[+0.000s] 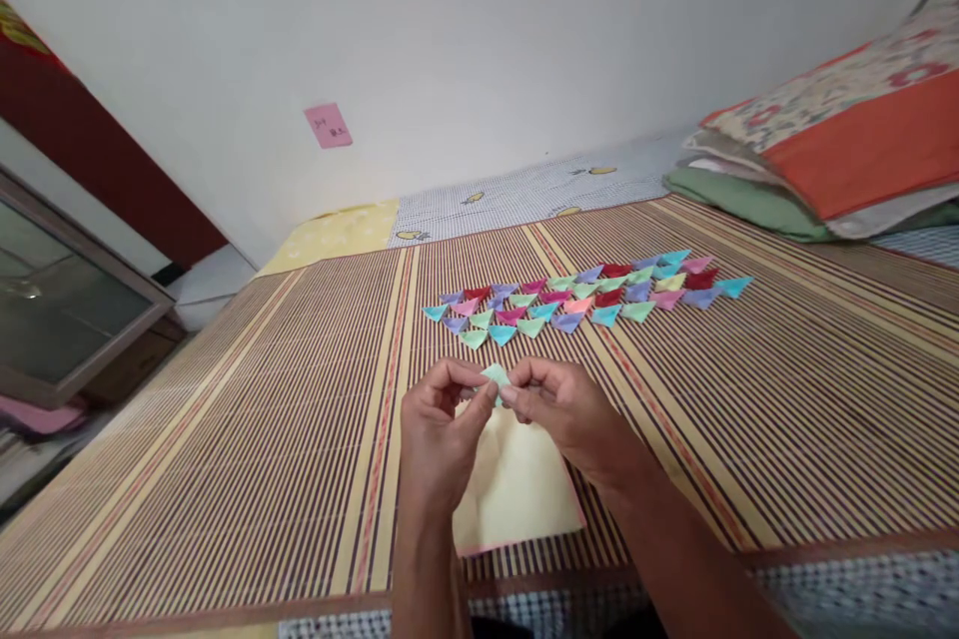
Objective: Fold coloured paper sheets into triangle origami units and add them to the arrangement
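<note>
You have the small green paper (495, 376) right in front of you, at twelve o'clock from the middle of the pale yellow sheet (516, 489). Your left hand (441, 429) pinches it from about nine o'clock, thumb and pointing finger pressed together. Your right hand (573, 411) pinches it from about four o'clock, with the thumb on the side facing you. You can't tell if the paper touches the yellow sheet, because your fingers hide its low edge.

It looks very light, so you should need just a tiny squeeze. Paper like this is most likely thin and bendy in one layer, and a bit stiffer where it is doubled. It may tear or get wrinkly if you pull your hands apart. Dry fingers could slip on it a little. The best spots to hold look like the two side edges, low down, with the tip at twelve o'clock left alone. Press flat with the soft part of your fingers, not your nails.

The folded papers (555, 298) lie in rows on the striped mat (285, 479), from about eleven to two o'clock past your hands. They look light too, and close together, so a sleeve or a puff of air could push them crooked.
</note>
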Tool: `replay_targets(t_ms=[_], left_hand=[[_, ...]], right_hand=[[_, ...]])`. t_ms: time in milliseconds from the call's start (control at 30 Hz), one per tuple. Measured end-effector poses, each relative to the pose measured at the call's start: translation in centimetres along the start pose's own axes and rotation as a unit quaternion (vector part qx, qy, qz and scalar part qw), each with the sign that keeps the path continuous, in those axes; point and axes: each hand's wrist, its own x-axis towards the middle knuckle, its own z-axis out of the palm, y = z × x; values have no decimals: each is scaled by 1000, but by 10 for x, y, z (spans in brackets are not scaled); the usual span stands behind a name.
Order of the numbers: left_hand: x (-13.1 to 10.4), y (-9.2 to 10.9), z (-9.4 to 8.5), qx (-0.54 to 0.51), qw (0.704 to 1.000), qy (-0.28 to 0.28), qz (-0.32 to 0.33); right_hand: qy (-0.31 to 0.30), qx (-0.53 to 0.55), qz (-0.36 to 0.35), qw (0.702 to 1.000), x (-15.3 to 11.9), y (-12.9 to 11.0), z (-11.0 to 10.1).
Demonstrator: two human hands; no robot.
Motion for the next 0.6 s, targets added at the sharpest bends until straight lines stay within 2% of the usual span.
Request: replay_targets(t_ms=[100, 233, 333, 600], left_hand=[[1, 3, -1, -39, 998, 8, -48], [0, 3, -5, -53, 993, -21, -104], [-2, 1, -7, -45, 993, -22, -106], [-1, -1, -4, -41, 994, -21, -96]], right_hand=[[3, -13, -12, 1000, -2, -1, 0], [-6, -18, -21, 1000, -4, -3, 1], [-1, -34, -27, 999, -4, -6, 4], [67, -122, -54, 989, -7, -10, 11]])
